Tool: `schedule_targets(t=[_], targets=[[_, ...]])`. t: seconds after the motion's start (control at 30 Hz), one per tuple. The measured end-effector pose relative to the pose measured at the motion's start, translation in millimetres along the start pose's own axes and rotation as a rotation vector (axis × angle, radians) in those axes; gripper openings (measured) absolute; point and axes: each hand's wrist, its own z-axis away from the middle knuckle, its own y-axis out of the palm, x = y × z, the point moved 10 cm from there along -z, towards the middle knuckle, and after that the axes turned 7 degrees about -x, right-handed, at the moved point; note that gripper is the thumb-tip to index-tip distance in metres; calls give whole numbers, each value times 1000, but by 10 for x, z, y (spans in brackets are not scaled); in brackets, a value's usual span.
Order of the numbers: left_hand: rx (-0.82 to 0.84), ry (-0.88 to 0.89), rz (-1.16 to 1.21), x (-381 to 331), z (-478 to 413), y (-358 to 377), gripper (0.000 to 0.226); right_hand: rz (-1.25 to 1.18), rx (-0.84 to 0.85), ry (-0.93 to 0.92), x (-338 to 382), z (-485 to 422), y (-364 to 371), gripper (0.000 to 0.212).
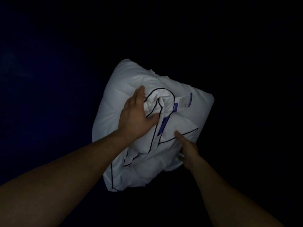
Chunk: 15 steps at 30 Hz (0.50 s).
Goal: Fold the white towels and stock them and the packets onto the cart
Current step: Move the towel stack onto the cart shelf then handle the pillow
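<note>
Two bare forearms reach in from the bottom edge toward a white padded bundle [147, 164], folded over on itself and edged with thin black piping [151, 141]. It is the one lit thing here, lying in the middle of the view.

The right hand [188, 149] sits at the bundle's lower right edge. One finger [177, 135] lies stretched out on top of the cloth, its tip just beside a run of the piping. The rest of that hand is lost in shadow, so I cannot tell whether it grips the edge or only presses on it.

Farther out, the left hand [133, 115] is closed around a rolled fold [161, 99] on the bundle's upper left. Its thumb lies across the front of the roll and its fingers wrap over the far side.

Just right of that roll a white care label [184, 103] with a blue border lies flat on the cloth, and a blue strip [162, 128] runs down below the thumb.

Beyond the bundle everything is nearly black (a faint dark blue shows at left), and what it rests on cannot be made out.
</note>
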Motion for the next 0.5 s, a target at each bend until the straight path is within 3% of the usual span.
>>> schedule_targets(t=[0.07, 0.13, 0.27, 0.4, 0.5], targets=[[17, -25, 31, 3, -18, 31, 114, -5, 28, 22, 28, 52, 84, 75], [53, -64, 66, 61, -16, 36, 120, -3, 39, -25, 153, 118, 161, 56], [111, -168, 235, 213, 41, -80, 124, 3, 109, -241, 635, 468, 480, 50], [141, -201, 33, 372, 146, -319, 126, 37, 307, -380, 1043, 954, 942, 37], [230, -217, 191, 344, 219, -361, 139, 19, 368, -418, 1217, 1213, 1262, 38]])
